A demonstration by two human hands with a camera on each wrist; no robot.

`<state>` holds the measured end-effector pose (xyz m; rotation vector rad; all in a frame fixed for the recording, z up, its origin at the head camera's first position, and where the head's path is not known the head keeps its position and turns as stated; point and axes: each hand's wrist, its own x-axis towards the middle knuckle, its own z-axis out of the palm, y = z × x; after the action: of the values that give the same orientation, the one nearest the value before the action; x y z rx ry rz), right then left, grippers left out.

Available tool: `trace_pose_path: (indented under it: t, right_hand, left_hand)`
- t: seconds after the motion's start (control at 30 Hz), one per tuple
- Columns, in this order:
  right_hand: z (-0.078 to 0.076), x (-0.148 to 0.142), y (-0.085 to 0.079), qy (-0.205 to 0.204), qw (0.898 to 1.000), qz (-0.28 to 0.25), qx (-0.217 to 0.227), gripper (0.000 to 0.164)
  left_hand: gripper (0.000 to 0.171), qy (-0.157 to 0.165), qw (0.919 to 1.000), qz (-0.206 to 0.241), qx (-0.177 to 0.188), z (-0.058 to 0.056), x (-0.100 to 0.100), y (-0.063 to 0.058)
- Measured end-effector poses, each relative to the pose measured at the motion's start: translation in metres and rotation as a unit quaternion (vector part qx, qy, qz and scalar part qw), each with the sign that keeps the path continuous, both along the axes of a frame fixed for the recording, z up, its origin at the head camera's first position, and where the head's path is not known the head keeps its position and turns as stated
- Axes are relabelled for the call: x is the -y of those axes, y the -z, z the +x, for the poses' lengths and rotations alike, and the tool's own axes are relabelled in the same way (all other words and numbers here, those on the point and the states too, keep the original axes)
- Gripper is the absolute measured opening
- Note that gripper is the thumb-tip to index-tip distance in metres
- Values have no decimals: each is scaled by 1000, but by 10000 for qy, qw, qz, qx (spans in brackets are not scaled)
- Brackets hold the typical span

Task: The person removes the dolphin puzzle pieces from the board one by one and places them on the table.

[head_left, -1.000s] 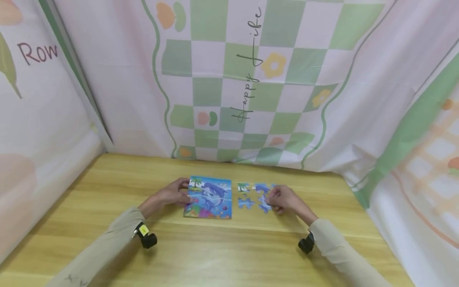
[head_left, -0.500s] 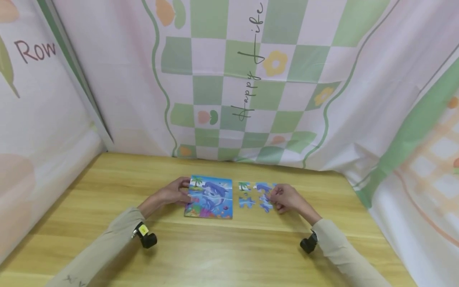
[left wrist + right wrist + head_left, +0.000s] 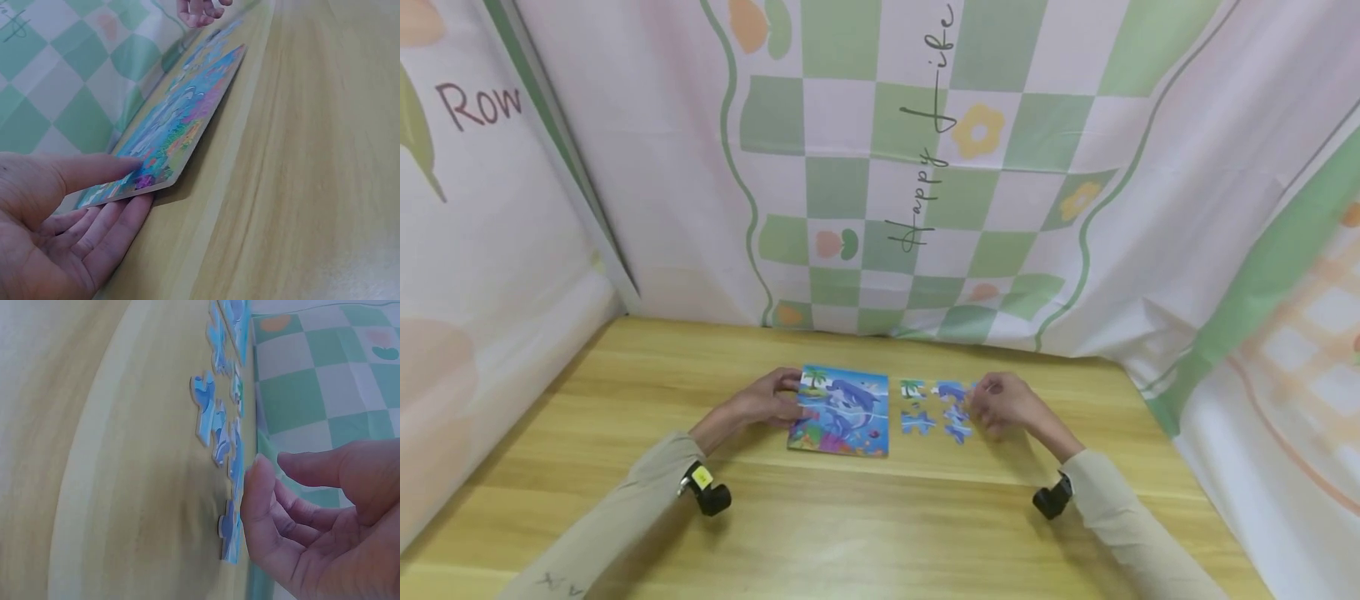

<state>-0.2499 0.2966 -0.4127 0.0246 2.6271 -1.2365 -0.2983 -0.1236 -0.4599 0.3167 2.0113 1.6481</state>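
Observation:
My left hand (image 3: 767,398) grips the left edge of a dolphin picture board (image 3: 842,412), thumb on top and fingers underneath. In the left wrist view the board (image 3: 178,125) is tilted, its near edge raised off the table. Several jigsaw pieces lie flat to its right, among them a palm-tree piece (image 3: 912,389), a dolphin piece (image 3: 952,392) and a blue piece (image 3: 917,422). Just above the rightmost pieces hovers my right hand (image 3: 1009,404). In the right wrist view its fingers are loosely bent, thumb and index finger apart, and a blue piece (image 3: 228,534) lies beneath them.
The wooden table (image 3: 865,533) extends in front of the board and to both sides. A checked curtain (image 3: 910,200) hangs along its back edge, close behind the pieces. More cloth (image 3: 497,250) closes off the sides. Each wrist wears a small black camera (image 3: 1051,497).
My right hand has lifted off the pieces and shifted slightly right, its fingers no longer touching them. The left hand keeps its hold on the board with hardly any movement.

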Motion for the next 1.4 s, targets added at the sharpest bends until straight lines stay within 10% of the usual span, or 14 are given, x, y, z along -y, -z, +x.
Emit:
trace_pose_path:
  t: [0.87,1.2,1.4]
  right_hand:
    - [3,103,6,-980,9912,-48,-886,25]
    - [8,144,8,-1870,9699,1471,-510,95]
    - [8,153,14,-2059,9614,1717,-618,97]
  left_hand:
    - [87,-166,9997,-99,-146,2,-2,0]
    - [89,-152,9997,-90,-137,2,-2,0]
    - [89,-151,9998,-10,-143,3,0,1]
